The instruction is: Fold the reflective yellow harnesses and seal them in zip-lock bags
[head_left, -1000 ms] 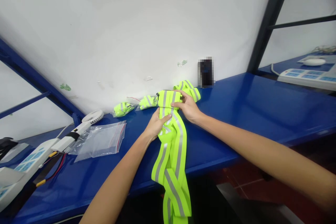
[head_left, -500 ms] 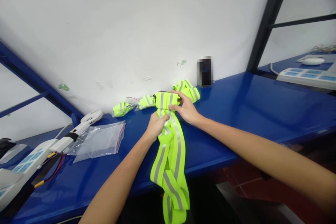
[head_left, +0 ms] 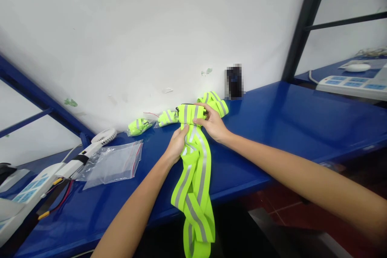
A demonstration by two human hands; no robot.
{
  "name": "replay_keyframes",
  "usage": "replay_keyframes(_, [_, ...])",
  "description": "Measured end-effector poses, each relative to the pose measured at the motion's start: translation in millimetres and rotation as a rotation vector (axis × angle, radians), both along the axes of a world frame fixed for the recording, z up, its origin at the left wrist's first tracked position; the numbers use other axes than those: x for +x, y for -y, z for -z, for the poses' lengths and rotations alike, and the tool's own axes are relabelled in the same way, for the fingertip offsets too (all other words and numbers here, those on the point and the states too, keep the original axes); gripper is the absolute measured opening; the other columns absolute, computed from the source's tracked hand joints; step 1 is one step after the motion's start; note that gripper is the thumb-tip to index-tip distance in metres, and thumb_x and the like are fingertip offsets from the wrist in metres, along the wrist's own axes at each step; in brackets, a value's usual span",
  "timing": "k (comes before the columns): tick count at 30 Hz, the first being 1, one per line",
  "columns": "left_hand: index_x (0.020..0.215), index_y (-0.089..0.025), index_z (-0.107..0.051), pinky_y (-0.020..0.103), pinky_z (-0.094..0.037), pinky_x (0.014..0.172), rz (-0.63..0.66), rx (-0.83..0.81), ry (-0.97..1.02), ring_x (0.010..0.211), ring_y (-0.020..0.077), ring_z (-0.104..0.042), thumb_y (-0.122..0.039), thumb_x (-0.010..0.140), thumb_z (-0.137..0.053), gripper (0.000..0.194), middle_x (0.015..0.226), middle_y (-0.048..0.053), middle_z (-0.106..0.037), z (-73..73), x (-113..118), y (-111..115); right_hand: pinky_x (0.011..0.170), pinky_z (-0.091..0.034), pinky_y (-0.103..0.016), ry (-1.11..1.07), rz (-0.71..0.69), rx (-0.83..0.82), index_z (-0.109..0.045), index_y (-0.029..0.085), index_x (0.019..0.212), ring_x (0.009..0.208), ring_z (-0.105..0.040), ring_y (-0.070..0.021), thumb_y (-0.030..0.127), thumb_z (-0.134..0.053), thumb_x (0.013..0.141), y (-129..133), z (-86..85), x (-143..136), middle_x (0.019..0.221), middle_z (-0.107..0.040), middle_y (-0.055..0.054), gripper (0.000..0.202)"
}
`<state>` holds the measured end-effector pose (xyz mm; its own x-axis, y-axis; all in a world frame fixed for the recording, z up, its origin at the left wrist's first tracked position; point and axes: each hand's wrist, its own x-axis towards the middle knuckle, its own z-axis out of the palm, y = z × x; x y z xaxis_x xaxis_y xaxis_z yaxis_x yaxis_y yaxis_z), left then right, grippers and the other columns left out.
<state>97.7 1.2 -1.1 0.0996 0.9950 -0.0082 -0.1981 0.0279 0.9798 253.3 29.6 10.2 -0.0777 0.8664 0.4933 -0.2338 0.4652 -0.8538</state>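
Observation:
A neon yellow strap with grey reflective stripes hangs in loose loops over the table's front edge, its upper end folded into a flat bundle. My right hand pinches the folded bundle from the right, thumb in front and fingers behind. On the left side, my left hand grips the strap just below the fold, with its thumb pointing up along the edge. Behind the hands lies another loose yellow strap. Two bagged yellow bundles, one nearer and one farther left, rest by the wall.
Clear zip bags lie on the blue table at the left, beside a white handheld fan, a power strip and wires with yellow connectors. A pixelated dark object stands against the wall. Another power strip is at the right.
My left thumb has shifted from across the strap to its left edge, near the fold. The view has moved slightly. My right hand keeps its hold.

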Motion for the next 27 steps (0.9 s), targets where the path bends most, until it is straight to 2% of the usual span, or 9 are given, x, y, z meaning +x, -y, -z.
replay_keyframes(5, [0.089,-0.010,-0.070,0.030,-0.054,0.064,0.101,-0.110,0.003,0.062,0.0193,-0.069,-0.037,0.070,-0.080,0.035,0.078,0.009,-0.075,-7.3,-3.6,4.3,0.082,-0.053,-0.036,-0.065,-0.057,-0.022,-0.060,0.023,0.116,0.091,-0.064,-0.0212,0.020,-0.072,0.066,-0.4,-1.9,0.0,0.098,-0.067,-0.002,0.051])
replay_keyframes(11, [0.086,-0.010,-0.070,0.030,-0.055,0.065,0.236,-0.146,0.050,0.064,0.0200,-0.070,-0.032,0.065,-0.084,0.034,0.077,0.009,-0.075,-9.5,-8.9,5.7,0.080,-0.053,-0.031,-0.234,-0.207,-0.129,-0.059,0.027,0.115,0.090,-0.063,-0.0183,0.019,-0.076,0.065,3.2,-3.7,-2.7,0.096,-0.066,0.000,0.054])
replay_keyframes(15, [0.088,-0.010,-0.070,0.027,-0.053,0.060,0.203,-0.103,-0.017,0.058,0.0176,-0.067,-0.031,0.064,-0.085,0.035,0.073,0.007,-0.074,-7.4,-8.5,6.1,0.071,-0.053,-0.028,-0.319,-0.263,-0.238,-0.058,0.026,0.116,0.079,-0.063,-0.0155,0.019,-0.077,0.062,6.4,-8.9,-1.8,0.087,-0.065,0.002,0.057])
replay_keyframes(19, [0.086,-0.011,-0.070,0.026,-0.051,0.058,0.147,-0.036,-0.073,0.056,0.0158,-0.065,-0.031,0.062,-0.086,0.035,0.073,0.005,-0.073,-7.8,-6.2,6.3,0.068,-0.052,-0.027,-0.312,-0.249,-0.280,-0.059,0.025,0.113,0.078,-0.062,-0.0151,0.018,-0.077,0.060,6.1,-10.4,-1.0,0.088,-0.065,0.002,0.056])
replay_keyframes(21, [0.084,-0.011,-0.070,0.025,-0.051,0.059,0.132,-0.032,-0.088,0.057,0.0154,-0.065,-0.030,0.062,-0.086,0.034,0.073,0.005,-0.073,-8.4,-5.4,5.9,0.071,-0.052,-0.028,-0.266,-0.223,-0.245,-0.059,0.025,0.111,0.080,-0.062,-0.0157,0.018,-0.075,0.061,3.8,-8.0,-1.1,0.089,-0.064,0.001,0.053])
replay_keyframes(24, [0.082,-0.011,-0.070,0.027,-0.051,0.060,0.109,-0.072,-0.091,0.057,0.0159,-0.065,-0.030,0.060,-0.086,0.033,0.072,0.005,-0.073,-7.9,-5.4,4.2,0.081,-0.052,-0.032,-0.109,-0.135,-0.089,-0.060,0.024,0.110,0.090,-0.062,-0.0182,0.016,-0.071,0.064,0.0,-3.7,0.0,0.097,-0.065,0.000,0.048])
replay_keyframes(27, [0.081,-0.011,-0.070,0.028,-0.052,0.061,0.122,-0.125,-0.066,0.059,0.0174,-0.066,-0.028,0.059,-0.086,0.033,0.073,0.007,-0.074,-5.1,-6.6,2.0,0.098,-0.045,-0.038,0.103,-0.041,0.114,-0.061,0.023,0.115,0.112,-0.057,-0.0230,0.013,-0.067,0.067,-1.4,-2.7,3.2,0.121,-0.063,-0.004,0.050])
